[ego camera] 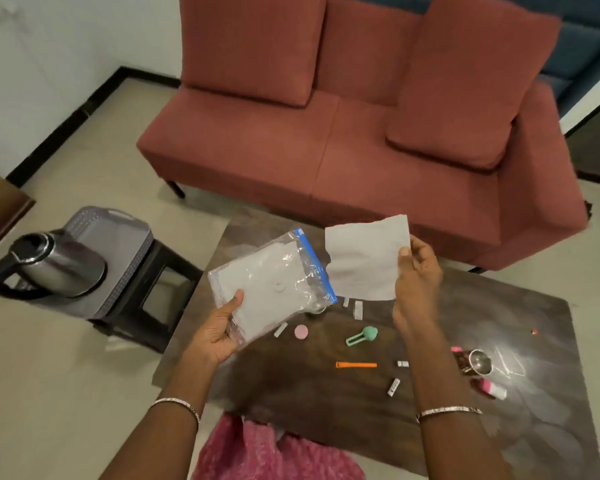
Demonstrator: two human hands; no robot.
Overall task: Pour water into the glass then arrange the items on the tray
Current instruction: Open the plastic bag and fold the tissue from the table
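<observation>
A zip bag (274, 282) is gripped in the left hand (219, 329) and a paper sheet (364, 261) pinched in the right hand (418, 271) above a dark table (326, 393). A kettle (56, 265) is set on the grey tray (118, 233) atop a stool (155, 258) at the left; a red sofa (326, 140) stands behind.

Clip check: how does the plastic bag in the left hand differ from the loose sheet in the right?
The plastic bag is clear with a blue zip strip and white contents; the loose sheet is bare white paper. The bag looks padded; the sheet is single and thin. The left hand grips the bag's lower corner; the right hand pinches the sheet's right edge. Both are held above the dark table.
</observation>
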